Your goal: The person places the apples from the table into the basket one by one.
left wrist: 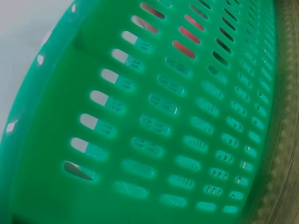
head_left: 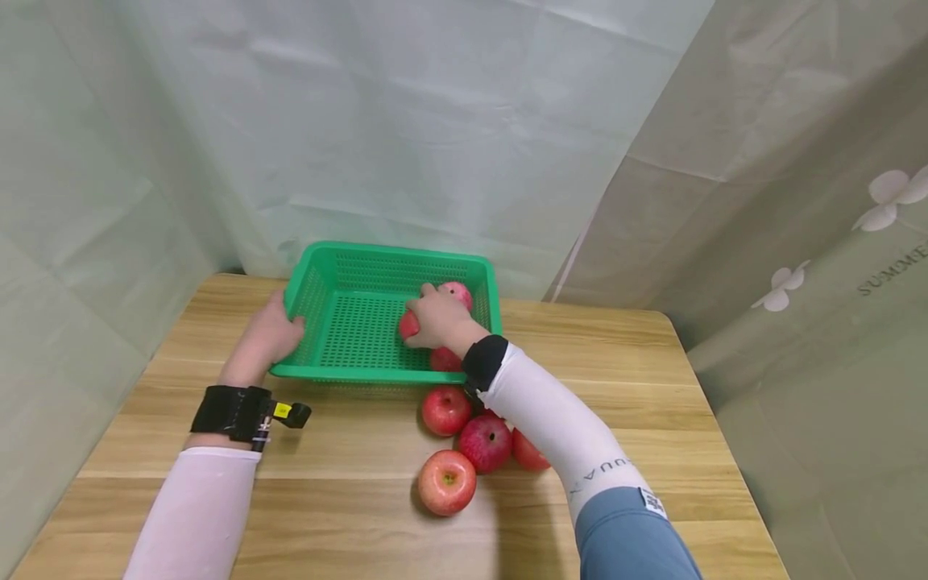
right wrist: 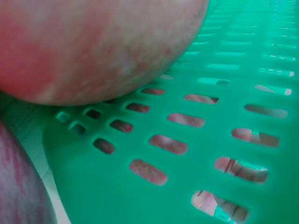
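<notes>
A green slotted basket (head_left: 391,256) stands at the back of the wooden table (head_left: 348,515). My left hand (head_left: 279,330) grips its left wall near the front corner; the left wrist view is filled by that basket wall (left wrist: 163,116). Inside the basket, my right hand (head_left: 433,316) holds a red apple (head_left: 408,325) just above the floor. That apple (right wrist: 93,46) looms over the basket floor (right wrist: 224,93) in the right wrist view. Two more apples lie in the basket, one behind the hand (head_left: 460,293) and one by the front wall (head_left: 444,360).
Several red apples lie on the table in front of the basket: one near its front wall (head_left: 445,409), one darker (head_left: 484,441), one nearest me (head_left: 446,482), one partly under my right sleeve (head_left: 529,453). Curtains hang close behind and on both sides.
</notes>
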The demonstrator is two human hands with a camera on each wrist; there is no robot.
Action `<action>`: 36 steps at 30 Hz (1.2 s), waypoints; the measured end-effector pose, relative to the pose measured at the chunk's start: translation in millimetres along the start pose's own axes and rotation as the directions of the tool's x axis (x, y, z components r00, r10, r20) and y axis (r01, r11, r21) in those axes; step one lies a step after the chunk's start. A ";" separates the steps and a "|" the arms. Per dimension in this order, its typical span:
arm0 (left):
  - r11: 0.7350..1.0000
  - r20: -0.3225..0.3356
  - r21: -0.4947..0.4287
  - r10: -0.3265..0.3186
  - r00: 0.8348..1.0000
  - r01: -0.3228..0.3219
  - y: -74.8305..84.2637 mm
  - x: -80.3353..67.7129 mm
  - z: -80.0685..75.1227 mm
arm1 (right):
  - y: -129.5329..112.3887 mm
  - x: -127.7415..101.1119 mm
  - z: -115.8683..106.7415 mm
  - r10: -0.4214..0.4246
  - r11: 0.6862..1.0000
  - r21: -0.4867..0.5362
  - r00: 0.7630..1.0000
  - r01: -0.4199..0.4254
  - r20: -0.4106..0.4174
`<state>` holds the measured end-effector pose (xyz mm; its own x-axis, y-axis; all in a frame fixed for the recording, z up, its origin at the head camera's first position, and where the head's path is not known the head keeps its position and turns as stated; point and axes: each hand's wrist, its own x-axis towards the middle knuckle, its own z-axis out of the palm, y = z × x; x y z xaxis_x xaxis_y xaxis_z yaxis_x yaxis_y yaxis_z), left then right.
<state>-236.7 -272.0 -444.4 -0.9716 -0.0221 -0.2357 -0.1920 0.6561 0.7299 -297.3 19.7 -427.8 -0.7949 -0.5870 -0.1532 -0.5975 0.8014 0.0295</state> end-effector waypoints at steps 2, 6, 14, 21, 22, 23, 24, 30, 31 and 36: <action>1.000 0.000 0.006 0.004 1.000 -0.004 0.1 0.1 -0.7 | -0.7 -0.4 -1.2 0.012 1.000 0.003 1.000 -0.012 0.007; 1.000 -0.004 0.023 0.009 1.000 -0.009 -0.2 0.7 -1.5 | -2.0 -0.7 -2.2 0.046 0.999 -0.010 0.999 -0.046 0.011; 0.999 -0.018 0.030 0.023 1.000 -0.023 0.5 -0.5 -1.2 | -4.6 0.6 0.3 0.078 0.991 -0.107 0.997 -0.078 -0.005; 0.998 -0.032 0.051 0.041 0.999 -0.039 1.8 -1.2 -1.3 | -3.9 1.5 0.7 0.059 0.991 -0.123 0.998 -0.059 -0.003; 0.998 -0.033 0.053 0.042 0.999 -0.040 1.9 -1.1 -1.3 | -3.8 1.7 0.8 0.055 0.990 -0.126 0.998 -0.055 -0.009; 0.998 -0.034 0.053 0.042 0.999 -0.040 2.0 -1.0 -1.0 | -3.8 2.0 1.1 0.050 0.990 -0.131 0.999 -0.051 -0.015; 0.998 -0.034 0.053 0.042 0.999 -0.040 1.6 -0.6 -0.9 | -3.9 2.3 1.7 0.044 0.990 -0.136 0.999 -0.047 -0.020; 0.999 -0.023 0.033 0.030 0.999 -0.029 -0.6 1.2 0.8 | -6.6 2.8 6.7 0.038 0.981 -0.187 0.999 -0.043 -0.030; 0.999 -0.019 0.030 0.027 0.999 -0.026 -0.6 1.0 1.2 | -7.1 2.5 7.3 0.041 0.981 -0.190 0.999 -0.045 -0.027; 0.999 -0.019 0.023 0.027 0.999 -0.027 -0.4 0.2 1.7 | -8.0 2.1 9.9 0.048 0.983 -0.177 0.999 -0.050 -0.011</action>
<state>-236.5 -270.9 -445.8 -0.9788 -0.0185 -0.2038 -0.1628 0.6738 0.7207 -293.2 13.2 -438.2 -0.8240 -0.5488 -0.1406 -0.5665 0.7965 0.2112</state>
